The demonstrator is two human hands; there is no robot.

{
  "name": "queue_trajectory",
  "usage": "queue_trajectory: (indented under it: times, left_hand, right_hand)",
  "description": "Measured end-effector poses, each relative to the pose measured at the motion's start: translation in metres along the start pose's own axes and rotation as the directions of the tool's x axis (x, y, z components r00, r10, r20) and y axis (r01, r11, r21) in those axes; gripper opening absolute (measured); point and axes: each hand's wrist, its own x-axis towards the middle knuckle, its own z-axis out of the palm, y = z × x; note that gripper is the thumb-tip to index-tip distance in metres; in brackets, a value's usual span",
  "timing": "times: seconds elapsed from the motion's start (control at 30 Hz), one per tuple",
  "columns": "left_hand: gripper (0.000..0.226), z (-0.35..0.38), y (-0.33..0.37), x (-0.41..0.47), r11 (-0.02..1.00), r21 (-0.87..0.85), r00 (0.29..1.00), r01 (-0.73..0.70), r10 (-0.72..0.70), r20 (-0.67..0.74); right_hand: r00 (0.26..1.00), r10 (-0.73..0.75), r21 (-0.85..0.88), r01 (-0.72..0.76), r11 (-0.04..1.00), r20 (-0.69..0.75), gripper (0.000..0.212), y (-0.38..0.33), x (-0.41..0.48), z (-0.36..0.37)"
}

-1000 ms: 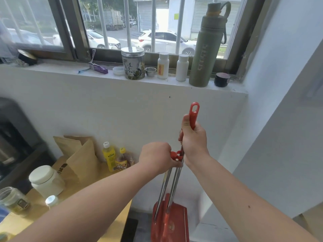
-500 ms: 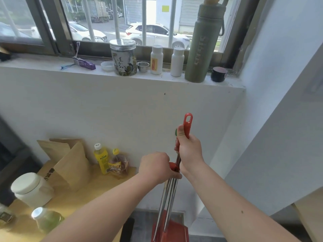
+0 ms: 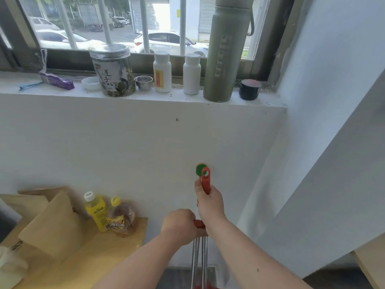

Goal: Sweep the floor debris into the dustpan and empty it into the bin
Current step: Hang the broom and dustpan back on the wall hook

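Broom handles [image 3: 199,255] (red-tipped) sit gripped by left hand [image 3: 179,225] low, right hand [image 3: 209,202] higher.

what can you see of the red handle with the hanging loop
The red plastic handle with a loop at its tip stands nearly upright before the white wall, its loop overlapping a round green wall hook. The right hand grips it just below the loop. Its lower part is hidden by that hand.

The single head-worn camera is looking forward and slightly down from close range, facing a white wall [image 3: 145,142] and a windowsill [image 3: 177,97], with the forearms entering from the bottom edge.
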Motion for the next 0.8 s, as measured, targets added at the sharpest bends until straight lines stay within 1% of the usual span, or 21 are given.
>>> queue_trajectory:
  times: [0.17, 0.27, 0.4, 0.6, 0.8]
  left_hand:
    - [0.062, 0.030, -0.010, 0.033, 0.999, 0.052, 0.999, -0.011, 0.009, 0.035]
    - [0.060, 0.042, -0.016, 0.044, 0.999, 0.043, 0.998, 0.005, -0.008, 0.059]
    - [0.057, 0.055, -0.027, 0.059, 0.998, 0.058, 0.998, 0.021, -0.024, 0.059]
    - [0.057, 0.068, -0.035, 0.077, 0.996, 0.074, 0.996, 0.042, -0.048, 0.070]
    - [0.057, 0.081, -0.044, 0.103, 0.996, 0.090, 0.995, 0.027, -0.035, 0.095]
  right_hand:
    - [0.999, 0.049, -0.025, -0.048, 0.999, 0.018, 0.044, 0.040, 0.030, 0.008]
    - [0.994, 0.083, -0.041, -0.080, 0.996, 0.067, 0.044, 0.058, 0.043, 0.012]
    - [0.986, 0.123, -0.027, -0.121, 0.992, 0.109, 0.043, 0.069, 0.052, 0.018]
    - [0.977, 0.169, -0.041, -0.165, 0.986, 0.131, 0.045, 0.084, 0.066, 0.025]
    - [0.972, 0.200, -0.037, -0.197, 0.980, 0.120, 0.044, 0.098, 0.081, 0.030]
